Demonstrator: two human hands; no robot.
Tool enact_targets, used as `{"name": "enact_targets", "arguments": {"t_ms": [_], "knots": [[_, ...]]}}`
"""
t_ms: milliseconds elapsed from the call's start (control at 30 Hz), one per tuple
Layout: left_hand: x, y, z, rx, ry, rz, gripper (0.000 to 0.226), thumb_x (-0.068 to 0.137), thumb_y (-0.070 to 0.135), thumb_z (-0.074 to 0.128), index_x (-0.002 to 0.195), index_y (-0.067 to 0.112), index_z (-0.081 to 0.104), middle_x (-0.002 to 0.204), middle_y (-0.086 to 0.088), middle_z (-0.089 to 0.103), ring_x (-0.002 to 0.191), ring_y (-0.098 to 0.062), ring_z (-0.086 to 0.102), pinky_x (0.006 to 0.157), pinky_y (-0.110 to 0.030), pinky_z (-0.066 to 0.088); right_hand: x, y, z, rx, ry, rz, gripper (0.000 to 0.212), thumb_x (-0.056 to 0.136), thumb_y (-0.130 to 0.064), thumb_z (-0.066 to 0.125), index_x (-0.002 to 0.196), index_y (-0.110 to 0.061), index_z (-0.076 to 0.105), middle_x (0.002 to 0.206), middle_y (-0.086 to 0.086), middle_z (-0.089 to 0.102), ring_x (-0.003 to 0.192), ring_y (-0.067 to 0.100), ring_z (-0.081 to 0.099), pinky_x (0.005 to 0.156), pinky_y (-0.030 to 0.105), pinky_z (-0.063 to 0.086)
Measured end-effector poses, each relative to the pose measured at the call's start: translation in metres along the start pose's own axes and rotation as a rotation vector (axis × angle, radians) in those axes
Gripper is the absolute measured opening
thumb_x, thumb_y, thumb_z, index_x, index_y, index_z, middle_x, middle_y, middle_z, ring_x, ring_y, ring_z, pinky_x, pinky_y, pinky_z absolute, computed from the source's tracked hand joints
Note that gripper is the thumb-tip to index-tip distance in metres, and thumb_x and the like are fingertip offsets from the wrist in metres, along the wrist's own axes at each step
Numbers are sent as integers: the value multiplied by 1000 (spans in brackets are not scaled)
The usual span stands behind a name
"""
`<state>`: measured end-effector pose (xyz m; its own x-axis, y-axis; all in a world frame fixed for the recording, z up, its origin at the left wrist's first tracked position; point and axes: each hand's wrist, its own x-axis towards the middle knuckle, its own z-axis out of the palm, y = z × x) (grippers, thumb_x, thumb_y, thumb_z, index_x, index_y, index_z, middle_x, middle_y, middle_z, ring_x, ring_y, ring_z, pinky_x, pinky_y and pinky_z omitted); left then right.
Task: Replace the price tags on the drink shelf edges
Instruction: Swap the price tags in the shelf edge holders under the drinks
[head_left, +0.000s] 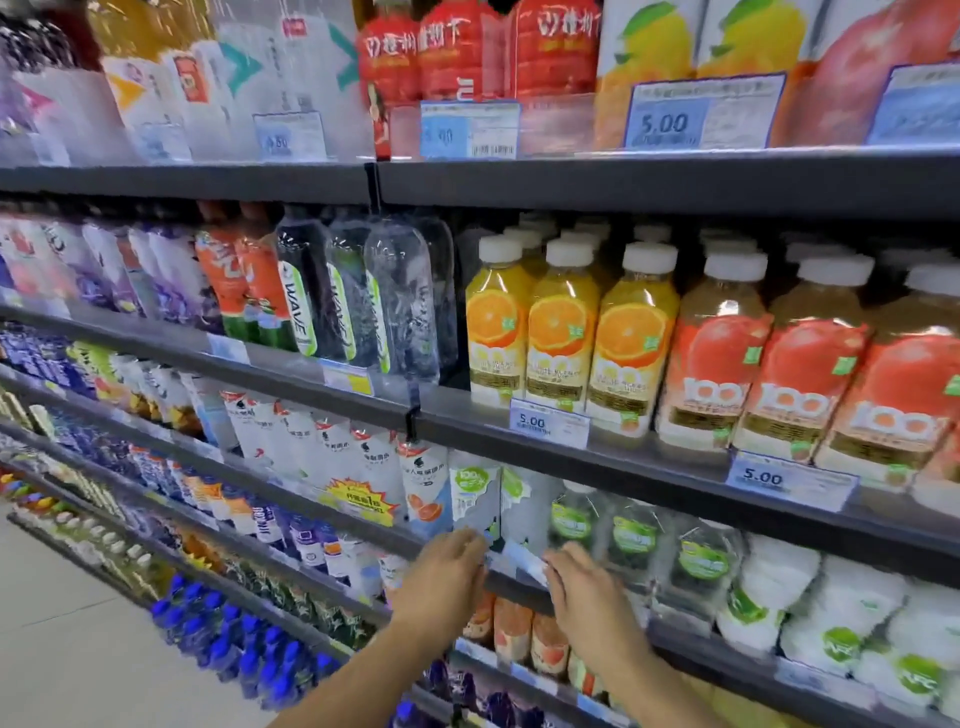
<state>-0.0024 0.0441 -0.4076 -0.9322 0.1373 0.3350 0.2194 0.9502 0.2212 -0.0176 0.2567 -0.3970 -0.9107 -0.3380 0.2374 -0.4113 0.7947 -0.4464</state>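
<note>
A small white and blue price tag (521, 557) sits tilted on the dark shelf edge (691, 639) of the third shelf, in front of pale green-labelled bottles (571, 519). My left hand (448, 569) holds the tag's left end with curled fingers. My right hand (577, 584) grips its right end, fingers bent over the shelf lip. The fingertips are blurred and partly hide the tag.
Other "5.00" tags stand on the shelf above, one by the orange juice bottles (548, 423) and one by the red juice bottles (782, 480). More tags (696, 114) line the top shelf. Rows of drinks run down the aisle to the left, with the pale floor (62, 649) below.
</note>
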Motion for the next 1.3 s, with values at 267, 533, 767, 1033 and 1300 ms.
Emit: {"name": "enact_targets", "arguments": {"t_ms": [267,533,767,1033,1300], "knots": [[24,-44,21,-76,-39,325,45,59,4,81,96,23,62,103,6,62,90,-21,56,74,-32,44,-17,-21,10,13,133,114,22,100,-21,50,118,-26,62,100,-11,53,77,10,60,67,29,49],[34,-46,14,13,-109,358,53,56,1,79,99,25,60,110,5,60,103,-24,54,89,-40,45,-15,-34,8,8,215,198,21,98,-19,53,115,-19,66,98,-12,54,79,5,59,72,26,49],[22,-54,5,-114,16,265,52,64,-1,74,103,24,49,104,4,57,100,-20,48,93,-35,36,-8,-39,6,38,274,182,15,95,-12,58,105,-17,68,91,-13,53,74,-3,52,70,16,43],[-11,-74,25,12,-58,463,44,71,6,69,112,18,57,139,-1,56,130,-22,46,113,-38,25,4,-45,26,151,283,229,13,94,-16,61,87,-27,57,83,-13,56,73,3,59,67,23,50],[-14,-69,23,43,-125,455,56,56,7,82,108,17,64,140,-4,58,131,-23,48,108,-41,32,14,-50,40,247,321,250,15,94,-15,60,86,-27,57,84,-12,59,78,7,64,68,31,58]]}}
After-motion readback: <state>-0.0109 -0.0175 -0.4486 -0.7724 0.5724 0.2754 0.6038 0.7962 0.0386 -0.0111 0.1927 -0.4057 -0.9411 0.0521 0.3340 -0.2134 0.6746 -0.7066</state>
